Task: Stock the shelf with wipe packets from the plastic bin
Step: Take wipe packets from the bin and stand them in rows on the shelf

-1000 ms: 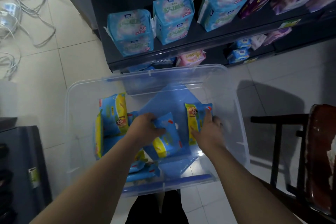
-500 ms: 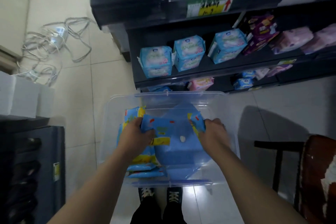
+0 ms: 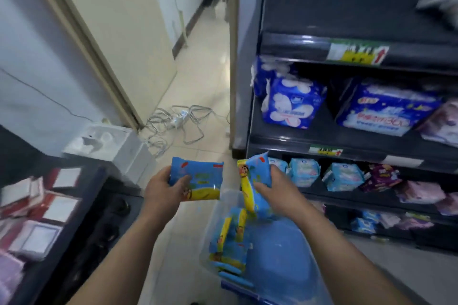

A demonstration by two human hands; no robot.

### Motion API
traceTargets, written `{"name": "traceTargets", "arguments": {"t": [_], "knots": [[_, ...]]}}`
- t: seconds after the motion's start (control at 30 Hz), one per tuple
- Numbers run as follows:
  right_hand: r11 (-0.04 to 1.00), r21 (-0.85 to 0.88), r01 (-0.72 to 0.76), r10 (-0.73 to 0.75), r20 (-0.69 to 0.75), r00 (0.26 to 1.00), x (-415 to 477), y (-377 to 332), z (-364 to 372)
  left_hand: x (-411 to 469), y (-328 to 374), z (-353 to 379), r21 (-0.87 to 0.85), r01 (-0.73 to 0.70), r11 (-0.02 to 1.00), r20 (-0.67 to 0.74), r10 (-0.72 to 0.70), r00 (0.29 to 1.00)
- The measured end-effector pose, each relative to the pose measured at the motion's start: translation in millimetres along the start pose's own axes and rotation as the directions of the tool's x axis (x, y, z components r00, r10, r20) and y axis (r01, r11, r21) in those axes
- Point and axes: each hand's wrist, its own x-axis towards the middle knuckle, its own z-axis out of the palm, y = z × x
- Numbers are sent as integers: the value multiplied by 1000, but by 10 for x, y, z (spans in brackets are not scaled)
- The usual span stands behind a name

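At right, the dark shelf (image 3: 285, 47) stands beside the plastic bin (image 3: 230, 197) on the floor. Above the bin's near-left corner, 2 wipe packets are held clear: left hand (image 3: 161, 190) grips the left packet (image 3: 198, 178), right hand (image 3: 277, 188) grips the right packet (image 3: 255, 173), hands apart. 0.5 s earlier both hands were inside the bin. Roughly 4 remaining packets (image 3: 230, 242) lie inside; exact count unclear.
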Motion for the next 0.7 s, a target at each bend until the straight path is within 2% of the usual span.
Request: {"name": "traceTargets", "arguments": {"t": [0.17,0.27,0.37,0.53,0.7], "knots": [[985,110,135,-145,85,986,14,-1186,60,-175,474,-984,-67,-78,995,-227,61,972],[966,118,229,-242,119,963,29,-1854,213,-238,614,-1585,-13,-120,993,-345,108,932],[924,182,336,-363,142,921,13,-2510,413,-293,695,-2205,-26,-112,993,-453,88,887],[848,211,486,-511,82,856,24,-3458,748,-314,812,-3145,3,-143,990,-580,118,806],[789,236,567,-589,30,808,148,-4114,1077,-168,981,-3807,133,-103,986,-655,166,737]]}}
